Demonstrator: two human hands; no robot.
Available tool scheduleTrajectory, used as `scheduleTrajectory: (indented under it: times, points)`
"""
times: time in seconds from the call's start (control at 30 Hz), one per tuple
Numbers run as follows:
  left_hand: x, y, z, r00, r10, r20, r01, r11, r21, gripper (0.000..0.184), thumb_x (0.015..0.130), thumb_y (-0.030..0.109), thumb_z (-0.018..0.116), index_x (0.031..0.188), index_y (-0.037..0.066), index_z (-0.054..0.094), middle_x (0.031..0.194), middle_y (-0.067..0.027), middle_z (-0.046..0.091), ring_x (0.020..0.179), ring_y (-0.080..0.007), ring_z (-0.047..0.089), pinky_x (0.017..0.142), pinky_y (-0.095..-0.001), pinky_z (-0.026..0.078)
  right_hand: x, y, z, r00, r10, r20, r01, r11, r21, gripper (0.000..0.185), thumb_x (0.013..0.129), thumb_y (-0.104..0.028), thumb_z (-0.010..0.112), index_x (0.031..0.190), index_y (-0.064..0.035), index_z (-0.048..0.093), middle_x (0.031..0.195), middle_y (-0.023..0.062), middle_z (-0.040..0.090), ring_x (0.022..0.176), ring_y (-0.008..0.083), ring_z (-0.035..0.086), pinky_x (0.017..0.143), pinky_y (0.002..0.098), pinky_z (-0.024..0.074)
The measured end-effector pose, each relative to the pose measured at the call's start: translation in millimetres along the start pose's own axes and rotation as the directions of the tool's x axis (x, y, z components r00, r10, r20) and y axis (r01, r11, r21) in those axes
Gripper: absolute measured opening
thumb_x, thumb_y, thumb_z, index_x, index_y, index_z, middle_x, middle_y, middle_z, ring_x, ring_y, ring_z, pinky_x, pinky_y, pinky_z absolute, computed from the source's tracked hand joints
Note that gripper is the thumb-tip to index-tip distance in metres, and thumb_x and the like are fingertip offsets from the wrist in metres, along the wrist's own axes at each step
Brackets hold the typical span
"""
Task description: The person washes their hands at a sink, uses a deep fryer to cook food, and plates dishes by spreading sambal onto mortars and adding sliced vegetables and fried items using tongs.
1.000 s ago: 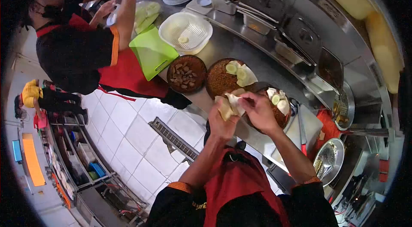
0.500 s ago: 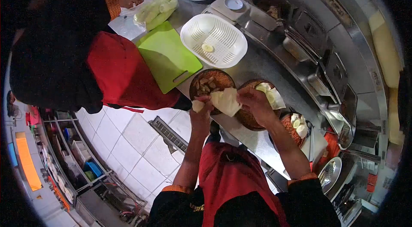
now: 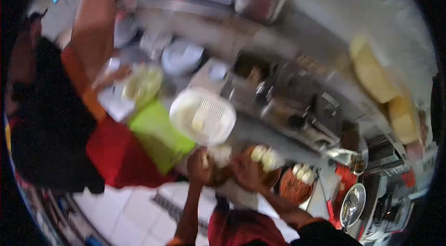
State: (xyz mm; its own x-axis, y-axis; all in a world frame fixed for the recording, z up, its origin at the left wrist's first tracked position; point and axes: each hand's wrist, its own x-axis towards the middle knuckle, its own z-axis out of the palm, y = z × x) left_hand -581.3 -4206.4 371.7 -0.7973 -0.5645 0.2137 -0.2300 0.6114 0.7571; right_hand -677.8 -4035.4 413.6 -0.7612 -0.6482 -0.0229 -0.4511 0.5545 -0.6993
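Flanking a pale sheet (image 3: 219,154) at the dark bowl (image 3: 217,182) are the left hand (image 3: 199,169), closed on a small piece (image 3: 205,160), and the right hand (image 3: 247,171), whose grip cannot be determined through blur. Beyond the hands, a basket (image 3: 222,112) stands on the bench (image 3: 254,135); left, a green board (image 3: 158,137); right, red food (image 3: 292,190).

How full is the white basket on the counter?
Nearly empty: the white basket holds one small pale piece, and the rest of its inside shows bare.
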Motion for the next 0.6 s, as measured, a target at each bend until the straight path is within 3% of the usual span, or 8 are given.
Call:
scheduleTrajectory:
  times: [0.03,0.13,0.3,0.37,0.4,0.5,0.57,0.6]
  points:
    - [-6.7,9.8,10.0,0.999,0.042,-0.010,-0.042,0.999,0.002,0.055,0.083,0.035,0.062,0.125,0.001,0.051,0.118,-0.0271,0.052,0.108,-0.0451,0.050,0.094,-0.0519,0.039,-6.0,-6.2,-5.7,0.992,-0.039,0.122,-0.045,0.782,0.622,0.037,0.092,-0.032,0.057,0.117,-0.0045,0.053,0.101,0.0113,0.061,0.085,0.0228,0.063,0.073,0.0362,0.0518]
    - [-4.9,80.8,-12.8,0.900,0.255,0.355,-0.288,0.957,0.044,0.075,0.080,0.040,0.069,0.137,0.002,0.037,0.134,-0.0253,0.037,0.121,-0.0437,0.041,0.099,-0.0520,0.036,-8.7,14.8,5.2,0.906,0.148,0.397,-0.422,0.229,0.877,0.040,0.092,-0.029,0.059,0.123,-0.0059,0.050,0.111,0.0100,0.057,0.098,0.0203,0.060,0.082,0.0367,0.0504]
    - [-6.8,128.2,-22.6,0.918,0.241,0.316,-0.018,0.819,-0.573,0.090,0.075,0.043,0.075,0.141,0.003,0.029,0.138,-0.0205,0.034,0.124,-0.0355,0.042,0.097,-0.0445,0.041,-35.8,19.8,-75.8,0.934,0.071,-0.350,0.219,0.658,0.720,0.032,0.093,-0.021,0.055,0.121,-0.0061,0.050,0.116,0.0096,0.054,0.112,0.0205,0.053,0.096,0.0367,0.0428]
    - [-16.8,129.6,-24.1,0.950,0.179,0.254,0.009,0.800,-0.599,0.073,0.079,0.025,0.070,0.139,0.003,0.034,0.132,-0.0171,0.043,0.118,-0.0274,0.047,0.093,-0.0395,0.044,-54.8,-24.1,-178.4,0.543,0.086,-0.835,0.337,0.888,0.311,0.021,0.094,-0.015,0.051,0.112,-0.0025,0.052,0.117,0.0097,0.054,0.114,0.0209,0.051,0.099,0.0356,0.0393]
    - [-18.3,139.6,-29.8,0.952,0.182,0.245,-0.006,0.814,-0.581,0.070,0.079,0.021,0.068,0.138,0.002,0.035,0.130,-0.0167,0.045,0.116,-0.0262,0.048,0.092,-0.0385,0.044,-61.7,-22.6,-224.6,0.316,-0.177,-0.932,0.422,0.906,-0.029,0.027,0.095,-0.014,0.051,0.118,-0.0010,0.046,0.118,0.0115,0.052,0.111,0.0224,0.052,0.097,0.0358,0.0402]
    - [-27.7,152.9,-26.3,0.954,0.166,0.250,0.010,0.814,-0.581,0.067,0.080,0.017,0.066,0.137,0.001,0.036,0.126,-0.0163,0.048,0.111,-0.0239,0.052,0.090,-0.0364,0.045,-58.7,-88.7,-347.9,-0.396,-0.163,-0.903,0.444,0.827,-0.344,0.031,0.096,-0.019,0.052,0.115,0.0046,0.046,0.115,0.0199,0.056,0.104,0.0252,0.056,0.090,0.0383,0.0458]
    - [-32.4,157.0,-17.4,0.941,0.201,0.273,0.016,0.779,-0.626,0.066,0.080,0.016,0.067,0.137,0.001,0.036,0.125,-0.0161,0.050,0.109,-0.0229,0.053,0.088,-0.0354,0.046,-49.3,-70.7,-420.9,-0.323,-0.490,-0.810,-0.153,0.872,-0.466,0.037,0.096,-0.019,0.052,0.122,0.0053,0.045,0.121,0.0190,0.054,0.109,0.0260,0.055,0.092,0.0363,0.0457]
    - [-35.9,154.8,-9.3,0.927,0.248,0.281,0.004,0.744,-0.668,0.066,0.081,0.016,0.067,0.137,0.000,0.036,0.125,-0.0158,0.050,0.108,-0.0225,0.053,0.088,-0.0350,0.046,-38.5,-76.4,-443.9,-0.098,-0.250,-0.963,0.190,0.945,-0.265,0.038,0.095,-0.017,0.054,0.124,0.0048,0.045,0.121,0.0172,0.053,0.106,0.0261,0.057,0.090,0.0344,0.0470]
